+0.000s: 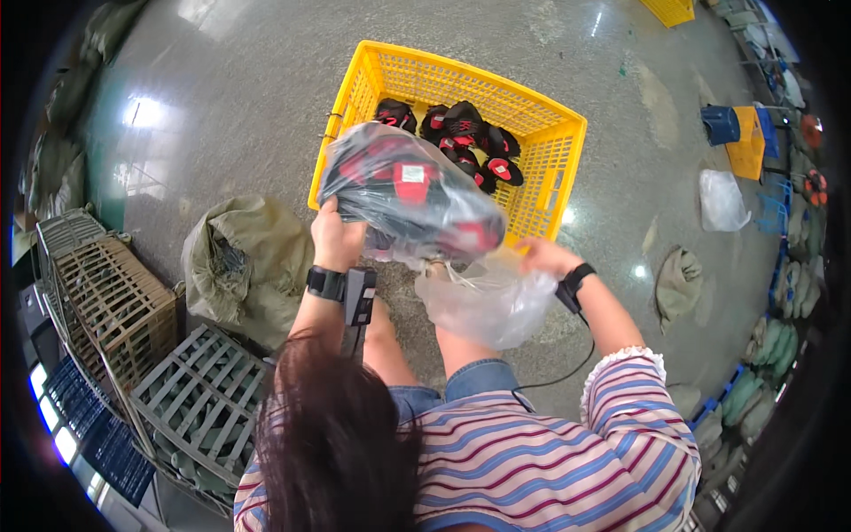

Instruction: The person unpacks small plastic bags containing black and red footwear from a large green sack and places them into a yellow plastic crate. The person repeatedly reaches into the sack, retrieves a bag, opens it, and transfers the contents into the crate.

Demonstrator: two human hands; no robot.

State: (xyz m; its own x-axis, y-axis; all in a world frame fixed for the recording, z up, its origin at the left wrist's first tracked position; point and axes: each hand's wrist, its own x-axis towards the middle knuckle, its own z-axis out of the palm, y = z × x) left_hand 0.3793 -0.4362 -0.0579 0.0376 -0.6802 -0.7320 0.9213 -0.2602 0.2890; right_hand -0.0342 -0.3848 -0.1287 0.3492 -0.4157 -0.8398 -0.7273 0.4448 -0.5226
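Note:
Held up in front of me is a clear plastic bag filled with black-and-red pieces that look like shoe uppers, one showing a white label. My left hand is closed on the bag's near left side, its fingers partly hidden. At the right, my right hand pinches the loose plastic, which hangs down in a cloudy fold over my knee. Just beyond the bag, a yellow plastic crate stands on the floor with several more black-and-red shoe uppers inside. The bag overlaps the crate's near part.
An open woven sack sits at the left beside slatted baskets. A crumpled sack and a white plastic bag lie at the right. A blue bin and an orange stool-like piece stand farther off.

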